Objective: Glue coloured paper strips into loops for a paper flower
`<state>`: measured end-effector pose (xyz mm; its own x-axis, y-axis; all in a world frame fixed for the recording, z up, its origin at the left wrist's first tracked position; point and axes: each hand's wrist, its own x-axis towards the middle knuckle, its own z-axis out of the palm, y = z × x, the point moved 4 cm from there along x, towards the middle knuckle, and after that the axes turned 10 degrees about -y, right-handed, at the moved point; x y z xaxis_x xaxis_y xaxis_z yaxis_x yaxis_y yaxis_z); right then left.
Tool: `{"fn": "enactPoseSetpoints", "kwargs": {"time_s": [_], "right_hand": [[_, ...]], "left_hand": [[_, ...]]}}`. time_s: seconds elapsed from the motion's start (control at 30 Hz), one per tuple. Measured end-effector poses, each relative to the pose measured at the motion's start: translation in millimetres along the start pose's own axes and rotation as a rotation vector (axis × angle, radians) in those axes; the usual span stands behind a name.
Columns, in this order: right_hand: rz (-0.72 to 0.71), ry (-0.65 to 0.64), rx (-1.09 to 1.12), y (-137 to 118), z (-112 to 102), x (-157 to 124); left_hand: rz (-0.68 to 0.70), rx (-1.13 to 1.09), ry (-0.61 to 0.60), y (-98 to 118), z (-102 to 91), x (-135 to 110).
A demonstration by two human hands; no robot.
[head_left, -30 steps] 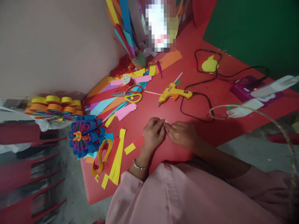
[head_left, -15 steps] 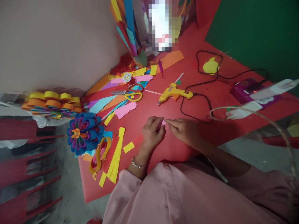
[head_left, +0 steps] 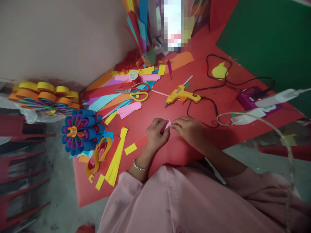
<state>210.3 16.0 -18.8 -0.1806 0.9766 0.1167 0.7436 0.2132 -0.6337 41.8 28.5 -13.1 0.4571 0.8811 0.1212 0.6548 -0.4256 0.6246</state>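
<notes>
A small pink paper piece (head_left: 168,124) is pinched by the left hand (head_left: 156,134) and right hand (head_left: 188,129) above the red table's (head_left: 154,110) near side; a yellow glue gun (head_left: 181,94) is seen beyond.

Paper (head_left: 167,124) between left hand (head_left: 157,134) and right hand (head_left: 188,131), before glue gun (head_left: 181,94)

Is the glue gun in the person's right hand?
No, the glue gun lies on the red table, apart from the right hand.

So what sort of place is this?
It looks like a craft corner, though I can't tell whether it's at home or school. The clues: a yellow glue gun, scissors and a blue flower of curled strips.
</notes>
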Motion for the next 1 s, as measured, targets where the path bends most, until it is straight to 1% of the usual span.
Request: {"fn": "enactPoseSetpoints", "kwargs": {"time_s": [0.1,0.23,0.43,0.57,0.67,0.83,0.9,1.0], "right_hand": [[0.005,0.002,-0.014,3.5,-1.4,3.5],[0.013,-0.028,-0.036,6.6,0.1,4.5],[-0.045,-0.043,-0.099,4.5,-1.4,-1.4],[-0.056,-0.044,0.006,5.0,-8.0,-2.7],[-0.071,-0.032,0.095,6.4,-11.4,-2.8],[-0.105,-0.007,0.072,9.2,-9.1,-1.8],[-0.106,0.004,0.099,10.9,-7.3,-1.1],[-0.08,0.072,0.147,14.1,-8.0,-1.0]], "left_hand": [[-0.004,-0.001,-0.007,-0.9,0.3,-0.4],[0.003,-0.01,-0.008,-1.3,0.0,0.1],[0.014,-0.021,0.012,-2.8,1.2,0.1],[0.048,-0.028,0.046,-2.1,1.4,-0.6],[0.047,-0.029,0.056,-2.2,1.1,-0.8],[0.016,-0.017,0.023,-3.1,1.4,-0.4],[0.012,-0.022,0.025,-3.7,1.6,-0.3],[0.021,-0.045,0.038,-4.3,2.0,-0.2]]}}
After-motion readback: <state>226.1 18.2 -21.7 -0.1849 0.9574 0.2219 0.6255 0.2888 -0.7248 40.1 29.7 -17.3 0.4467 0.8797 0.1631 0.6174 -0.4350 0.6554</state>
